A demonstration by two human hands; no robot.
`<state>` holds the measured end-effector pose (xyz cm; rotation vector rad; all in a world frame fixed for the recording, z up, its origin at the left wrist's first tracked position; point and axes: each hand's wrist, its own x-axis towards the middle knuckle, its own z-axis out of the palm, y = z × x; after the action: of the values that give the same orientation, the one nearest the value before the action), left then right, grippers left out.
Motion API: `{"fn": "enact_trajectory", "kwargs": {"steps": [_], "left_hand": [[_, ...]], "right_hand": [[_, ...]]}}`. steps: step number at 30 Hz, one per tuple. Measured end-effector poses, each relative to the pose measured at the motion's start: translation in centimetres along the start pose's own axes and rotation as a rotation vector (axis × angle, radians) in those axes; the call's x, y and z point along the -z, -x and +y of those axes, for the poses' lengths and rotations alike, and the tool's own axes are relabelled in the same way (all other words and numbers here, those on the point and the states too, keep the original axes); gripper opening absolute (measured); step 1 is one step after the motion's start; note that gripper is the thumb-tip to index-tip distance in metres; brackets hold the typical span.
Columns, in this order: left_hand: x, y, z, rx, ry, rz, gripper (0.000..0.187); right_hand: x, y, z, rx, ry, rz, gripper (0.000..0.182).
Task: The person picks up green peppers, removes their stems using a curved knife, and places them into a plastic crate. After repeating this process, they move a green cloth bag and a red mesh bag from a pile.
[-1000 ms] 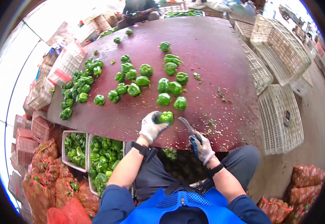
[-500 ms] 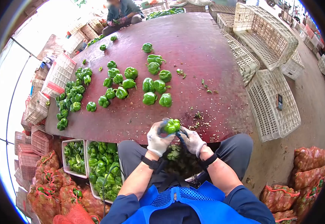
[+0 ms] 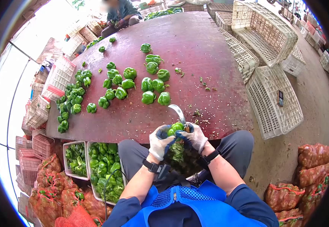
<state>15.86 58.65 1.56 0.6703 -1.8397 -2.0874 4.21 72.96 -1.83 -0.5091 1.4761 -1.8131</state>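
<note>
Two hands, the left (image 3: 159,143) and the right (image 3: 195,137), hold one green pepper (image 3: 175,129) at the desk's (image 3: 225,113) near edge. Right fingers also grip a curved knife (image 3: 178,112), which could slip and cut the left fingers.

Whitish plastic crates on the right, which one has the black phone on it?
The nearest whitish plastic crate, right of the dark red table; only it bears the black phone.

Labels, numbers, signs — none can be read anywhere here.
</note>
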Motion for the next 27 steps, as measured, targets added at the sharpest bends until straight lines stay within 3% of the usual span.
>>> {"fn": "enact_trajectory", "kwargs": {"steps": [3,10,16,22,24,26,27], "left_hand": [[-0.5,0.5,0.1,-0.049,0.103,0.033,0.046],[-2.0,1.7,0.8,-0.005,0.274,0.072,0.043],[-2.0,1.6,-0.4,0.008,0.523,0.083,0.04],[-1.5,1.0,-0.9,0.03,0.69,0.003,0.041],[-0.9,0.6,-0.5,0.055,0.681,-0.134,0.046],[-0.5,0.6,0.4,0.136,0.908,-0.238,0.053],[-1.0,0.8,2.1,0.154,0.879,-0.282,0.057]], "right_hand": [[-0.4,0.4,-0.8,-0.057,-0.196,0.012,0.028],[-0.7,1.5,-2.7,-0.014,-0.323,0.042,0.029],[-0.4,1.5,-1.8,-0.099,-0.48,0.08,0.029],[0.3,1.8,-3.5,-0.208,-0.498,0.062,0.024],[1.3,1.9,-3.5,-0.24,-0.516,-0.032,0.02],[1.6,2.0,-3.5,-0.167,-0.284,-0.004,0.024],[1.9,1.9,-3.3,-0.143,-0.206,0.007,0.025]]}}
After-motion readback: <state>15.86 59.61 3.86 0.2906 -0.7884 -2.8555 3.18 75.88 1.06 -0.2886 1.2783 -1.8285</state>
